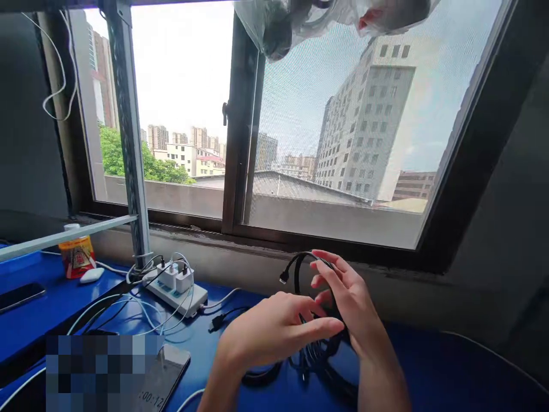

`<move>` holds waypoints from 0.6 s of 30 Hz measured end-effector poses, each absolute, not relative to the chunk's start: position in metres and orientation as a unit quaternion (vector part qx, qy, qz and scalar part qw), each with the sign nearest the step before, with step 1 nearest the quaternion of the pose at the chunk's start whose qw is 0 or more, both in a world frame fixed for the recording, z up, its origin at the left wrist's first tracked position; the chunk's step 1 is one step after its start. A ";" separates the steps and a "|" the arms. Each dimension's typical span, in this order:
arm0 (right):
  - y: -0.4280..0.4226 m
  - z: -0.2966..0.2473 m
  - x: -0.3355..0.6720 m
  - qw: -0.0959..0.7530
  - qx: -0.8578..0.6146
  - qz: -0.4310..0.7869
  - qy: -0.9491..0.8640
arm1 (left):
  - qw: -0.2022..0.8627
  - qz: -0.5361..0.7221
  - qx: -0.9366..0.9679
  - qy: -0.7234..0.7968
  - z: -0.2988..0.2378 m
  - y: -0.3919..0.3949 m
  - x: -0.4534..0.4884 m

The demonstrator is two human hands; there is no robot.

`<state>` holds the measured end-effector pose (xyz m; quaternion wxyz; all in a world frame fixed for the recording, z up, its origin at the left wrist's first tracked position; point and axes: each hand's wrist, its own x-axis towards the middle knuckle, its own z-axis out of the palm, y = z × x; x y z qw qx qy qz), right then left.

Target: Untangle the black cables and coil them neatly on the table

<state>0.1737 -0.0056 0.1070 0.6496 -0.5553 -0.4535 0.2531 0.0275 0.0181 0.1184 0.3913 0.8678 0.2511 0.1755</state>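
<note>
Below the window [300,143], over the blue bench [429,366], both hands work a coiled black cable [319,349]. The coil hangs between the palms, with its loops dropping to the bench surface and one free plug end [283,278] arcing up above the left hand [274,332].

To coil it well, I judge the loops should be kept even and stacked flat against the right palm, with the left hand feeding slack without twisting, so the plug end does not spring loose.

The left hand's fingers [319,327] lie nearly straight and spread, pressed lightly against the side of the coil and not closed around it. The right hand [351,309] stands edge-up behind the coil, its fingers [330,266] loosely extended; the cable passes behind them near the top, but whether the thumb pins it cannot be made out.

Off to the left sit a power strip [178,292] with white chargers, a second black plug [215,323] lying on the bench, a phone [160,377], and an orange bottle [77,256] near the sill.
</note>
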 end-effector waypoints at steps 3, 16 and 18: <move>-0.011 0.110 0.165 0.693 -0.479 0.182 -0.507 | 0.386 0.279 0.858 0.193 0.122 0.009 0.030; -0.072 0.126 0.166 0.682 -0.591 0.022 -0.430 | 0.551 0.446 0.704 0.049 0.125 0.001 0.032; -0.081 0.122 0.176 0.635 -0.644 0.007 -0.426 | 0.581 0.454 0.674 0.036 0.126 0.001 0.038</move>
